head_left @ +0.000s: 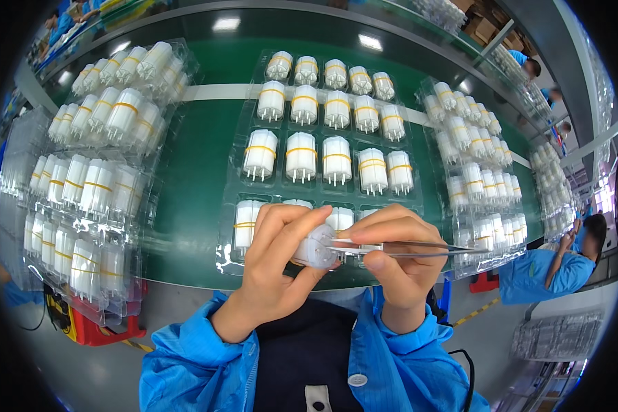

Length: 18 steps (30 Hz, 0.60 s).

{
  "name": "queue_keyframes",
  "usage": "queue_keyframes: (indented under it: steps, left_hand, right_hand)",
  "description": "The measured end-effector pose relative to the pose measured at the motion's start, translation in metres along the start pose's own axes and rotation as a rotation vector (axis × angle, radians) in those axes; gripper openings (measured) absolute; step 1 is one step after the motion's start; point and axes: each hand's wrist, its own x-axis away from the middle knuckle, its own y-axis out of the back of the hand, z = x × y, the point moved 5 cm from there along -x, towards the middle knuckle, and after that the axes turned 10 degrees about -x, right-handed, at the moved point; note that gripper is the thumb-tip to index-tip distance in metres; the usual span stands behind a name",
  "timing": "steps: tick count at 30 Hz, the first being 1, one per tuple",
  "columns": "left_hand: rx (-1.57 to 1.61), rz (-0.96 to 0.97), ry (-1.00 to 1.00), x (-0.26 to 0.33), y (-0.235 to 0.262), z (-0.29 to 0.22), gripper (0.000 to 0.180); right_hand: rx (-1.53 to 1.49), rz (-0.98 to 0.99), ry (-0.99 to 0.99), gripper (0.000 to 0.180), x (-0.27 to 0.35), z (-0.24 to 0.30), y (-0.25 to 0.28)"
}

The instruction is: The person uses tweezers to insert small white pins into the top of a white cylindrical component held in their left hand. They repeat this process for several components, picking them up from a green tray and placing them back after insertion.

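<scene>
- Head view puts the work above the near edge of the green surface (185, 213), over the closest row of a clear tray (281, 190)
- I have the left hand (276, 268) curled round a white cylinder (318, 247), pinching it between thumb and fingers, its round end face turned up toward the camera
- I have the right hand (408, 264) pinching the tweezers (453, 252) between thumb and fingers, their tips at that end face; whether those tips grip anything is too small for me to tell
- Beyond, banded white parts (301, 156) lie in rows, pins pointing my way, and more fill the side trays (113, 309) at left
- I judge the step in hand to be fine tweezer work on the cylinder's end
- To my mind, the next move calls for a steady left hand, the end face held square to the tips, and light pressure from the right so nothing slips or scratches
</scene>
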Motion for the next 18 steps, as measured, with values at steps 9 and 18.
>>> queue_keyframes:
  steps: [9,18]
  left_hand:
    - [0.092,0.039,0.064,0.0011,-0.0009,0.005,0.062]
    - [0.102,0.058,0.074,0.0003,-0.0005,0.004,0.062]
  right_hand:
    - [0.13,0.059,0.062,0.022,-0.0016,-0.0003,-0.0021]
    - [0.145,0.045,0.054,0.018,-0.0025,-0.0015,-0.0022]
